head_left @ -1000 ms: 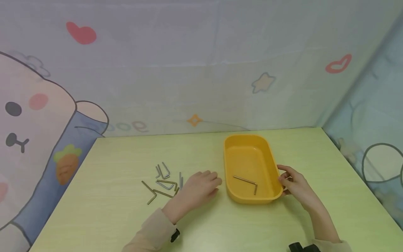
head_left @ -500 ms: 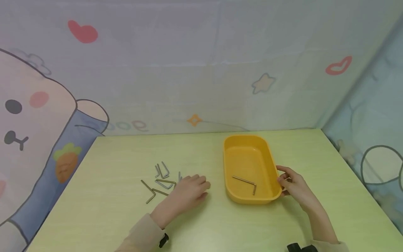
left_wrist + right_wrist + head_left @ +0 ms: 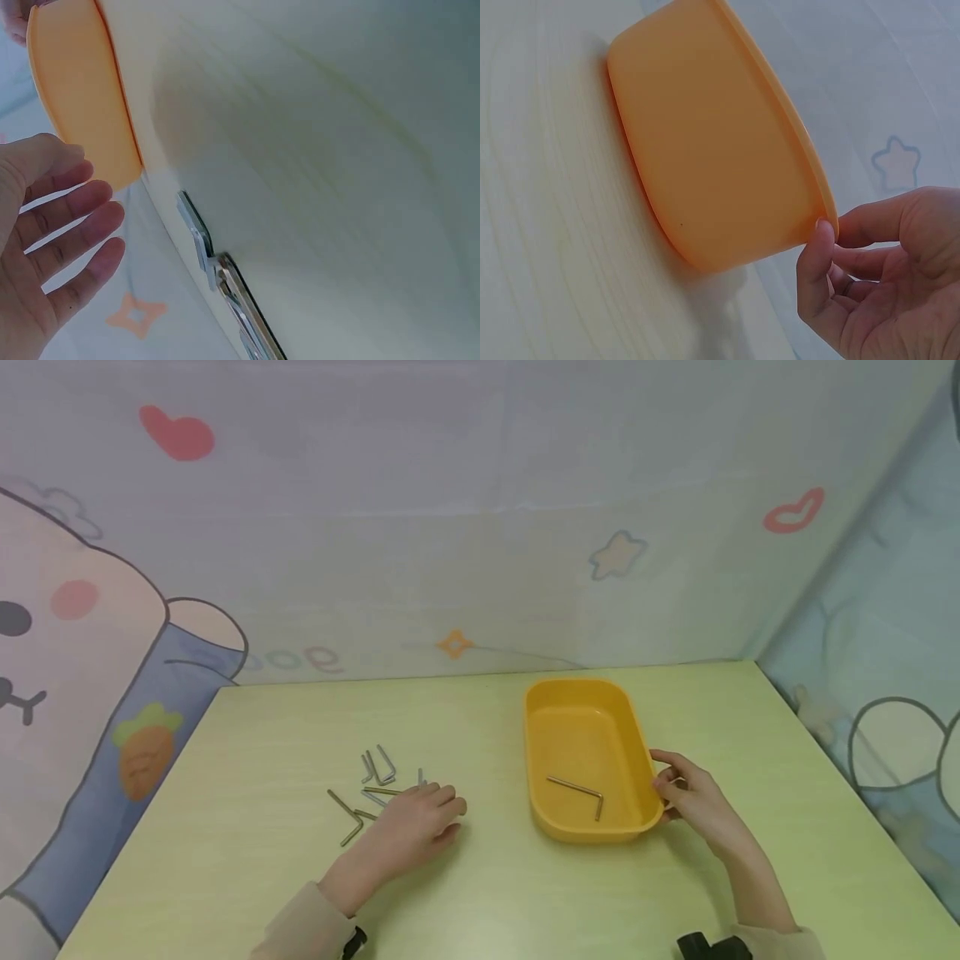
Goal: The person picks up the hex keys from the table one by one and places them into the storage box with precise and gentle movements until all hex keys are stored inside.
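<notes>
My right hand (image 3: 701, 810) pinches the right rim of a yellow plastic tray (image 3: 581, 731) between thumb and fingers; the right wrist view shows the thumb on the outer wall. One brass-coloured hex key (image 3: 576, 787) lies in the tray. My left hand (image 3: 405, 833) holds nothing, its fingers spread and slightly bent in the left wrist view. It hovers over the right side of a loose group of hex keys and hides part of them. Among these are a brass-coloured hex key (image 3: 349, 811) at the left and silver hex keys (image 3: 387, 762) farther back.
Everything lies on a pale green-yellow table (image 3: 480, 893). A printed cloth (image 3: 375, 485) hangs along the table's far edge, and more cloth hangs at both sides. The tray stands to the right of the loose keys.
My left hand has moved left, away from the tray and over the loose hex keys, covering more of them. The right hand keeps its hold on the tray. The head view has shifted slightly.
</notes>
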Demonstrator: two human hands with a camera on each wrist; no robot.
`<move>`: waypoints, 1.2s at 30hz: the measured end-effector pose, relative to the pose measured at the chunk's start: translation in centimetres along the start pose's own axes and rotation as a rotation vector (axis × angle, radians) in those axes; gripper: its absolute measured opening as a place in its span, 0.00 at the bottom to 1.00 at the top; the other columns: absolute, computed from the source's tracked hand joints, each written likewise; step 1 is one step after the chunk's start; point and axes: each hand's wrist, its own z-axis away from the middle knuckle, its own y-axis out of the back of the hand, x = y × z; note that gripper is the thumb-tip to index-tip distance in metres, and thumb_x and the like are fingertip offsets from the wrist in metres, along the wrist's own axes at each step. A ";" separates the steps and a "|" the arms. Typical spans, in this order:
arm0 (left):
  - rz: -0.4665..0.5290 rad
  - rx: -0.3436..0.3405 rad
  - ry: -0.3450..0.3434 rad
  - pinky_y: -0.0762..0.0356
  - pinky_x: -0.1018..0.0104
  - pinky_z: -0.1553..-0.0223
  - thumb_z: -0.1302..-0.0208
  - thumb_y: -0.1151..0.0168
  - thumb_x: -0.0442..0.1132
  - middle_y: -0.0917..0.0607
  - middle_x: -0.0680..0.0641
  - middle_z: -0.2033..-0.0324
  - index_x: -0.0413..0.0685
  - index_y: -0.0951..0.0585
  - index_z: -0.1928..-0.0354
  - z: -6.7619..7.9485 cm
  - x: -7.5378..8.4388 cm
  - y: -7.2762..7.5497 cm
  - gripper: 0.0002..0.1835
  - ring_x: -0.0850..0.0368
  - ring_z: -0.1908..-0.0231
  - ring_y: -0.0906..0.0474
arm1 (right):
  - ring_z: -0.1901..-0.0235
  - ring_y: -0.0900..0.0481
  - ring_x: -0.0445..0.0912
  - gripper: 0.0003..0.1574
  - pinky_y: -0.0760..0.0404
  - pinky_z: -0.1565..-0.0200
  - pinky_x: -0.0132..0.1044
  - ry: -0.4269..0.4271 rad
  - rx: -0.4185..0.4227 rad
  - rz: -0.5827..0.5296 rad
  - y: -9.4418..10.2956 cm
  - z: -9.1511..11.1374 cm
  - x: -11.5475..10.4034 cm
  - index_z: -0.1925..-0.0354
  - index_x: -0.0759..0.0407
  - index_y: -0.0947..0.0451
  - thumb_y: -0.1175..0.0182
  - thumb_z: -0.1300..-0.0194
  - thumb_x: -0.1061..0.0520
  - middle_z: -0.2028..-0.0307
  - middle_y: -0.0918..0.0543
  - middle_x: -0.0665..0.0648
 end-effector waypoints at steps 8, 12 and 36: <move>-0.008 0.041 0.004 0.32 0.74 0.74 0.49 0.30 0.37 0.26 0.57 0.74 0.51 0.23 0.68 1.4 -0.9 0.0 0.10 0.64 0.74 0.31 | 0.70 0.29 0.40 0.31 0.19 0.70 0.33 0.003 -0.001 0.009 -0.1 0.0 -0.1 0.31 0.69 0.45 0.53 0.28 0.61 0.60 0.31 0.61; 0.014 0.061 0.006 0.30 0.74 0.73 0.52 0.29 0.35 0.26 0.57 0.74 0.51 0.23 0.68 2.1 -1.5 0.0 0.11 0.64 0.74 0.32 | 0.69 0.29 0.40 0.31 0.19 0.70 0.33 -0.002 -0.004 0.012 -0.1 0.0 -0.1 0.31 0.69 0.45 0.53 0.28 0.61 0.60 0.31 0.61; -0.073 -0.035 0.029 0.19 0.63 0.59 0.53 0.33 0.29 0.17 0.52 0.64 0.49 0.21 0.63 4.6 -3.9 -0.3 0.13 0.57 0.63 0.20 | 0.68 0.28 0.42 0.30 0.19 0.69 0.33 -0.006 -0.008 0.010 0.1 0.1 -0.3 0.31 0.69 0.45 0.54 0.28 0.62 0.59 0.31 0.62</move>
